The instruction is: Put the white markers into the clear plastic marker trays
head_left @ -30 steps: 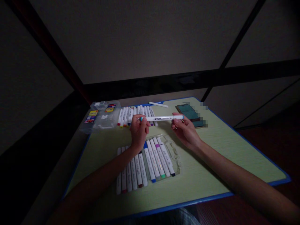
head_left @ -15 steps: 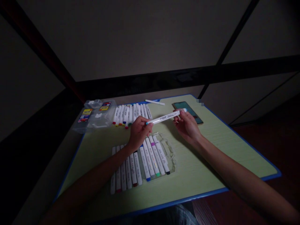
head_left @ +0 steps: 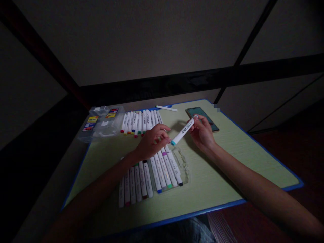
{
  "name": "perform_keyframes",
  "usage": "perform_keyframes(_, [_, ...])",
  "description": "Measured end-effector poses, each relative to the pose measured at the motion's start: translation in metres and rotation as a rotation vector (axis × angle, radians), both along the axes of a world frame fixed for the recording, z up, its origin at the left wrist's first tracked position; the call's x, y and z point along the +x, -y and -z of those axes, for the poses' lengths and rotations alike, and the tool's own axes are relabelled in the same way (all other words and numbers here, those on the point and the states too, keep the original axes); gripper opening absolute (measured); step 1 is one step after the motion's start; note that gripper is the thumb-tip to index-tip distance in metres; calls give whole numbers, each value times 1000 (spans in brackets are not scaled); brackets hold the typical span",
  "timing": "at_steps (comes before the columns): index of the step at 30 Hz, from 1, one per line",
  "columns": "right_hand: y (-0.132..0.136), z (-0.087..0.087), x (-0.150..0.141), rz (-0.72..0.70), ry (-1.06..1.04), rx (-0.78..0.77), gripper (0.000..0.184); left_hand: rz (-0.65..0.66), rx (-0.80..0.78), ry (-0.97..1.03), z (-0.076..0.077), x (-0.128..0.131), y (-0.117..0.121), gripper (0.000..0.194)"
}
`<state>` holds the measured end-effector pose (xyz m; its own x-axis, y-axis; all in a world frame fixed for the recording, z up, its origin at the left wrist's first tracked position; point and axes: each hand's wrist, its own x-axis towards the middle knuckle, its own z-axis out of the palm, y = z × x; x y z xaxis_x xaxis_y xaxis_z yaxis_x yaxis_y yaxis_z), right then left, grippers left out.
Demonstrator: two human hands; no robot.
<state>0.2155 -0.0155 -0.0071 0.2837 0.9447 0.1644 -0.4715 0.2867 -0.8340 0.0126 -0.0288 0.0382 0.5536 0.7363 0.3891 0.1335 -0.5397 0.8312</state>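
White marker (head_left: 184,131) with a teal end, up in the air between the hands, slanted, teal end low. Right hand (head_left: 203,132) pinches its upper end, thumb against fingers. Left hand (head_left: 152,141) has fingers loosely spread, half curled, tips just beside the teal end; can't tell if touching. Below left hand: near markers (head_left: 162,173) side by side, some on a clear tray (head_left: 186,166). Beyond left hand: far markers (head_left: 144,119), clear case (head_left: 107,127) left of them. Phone (head_left: 208,120) just past right hand. Green table (head_left: 210,184) under both hands.
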Motion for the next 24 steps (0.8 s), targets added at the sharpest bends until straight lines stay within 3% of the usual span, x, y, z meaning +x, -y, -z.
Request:
perform_keyframes(4, [5,-3,-8,-108,-4,-62,29,17,224,-192,-13,-8,0,8])
perform_keyframes(8, [13,-5,-20,-244,63,-120,32,89,420,-347,-16,-14,10,11])
perform_keyframes(16, [21,-4,-31,-391,222,-150,38,216,616,-531,1,-20,49,27])
perform_keyframes(24, [23,0,-35,-492,323,-126,38,373,635,-729,15,-25,63,62])
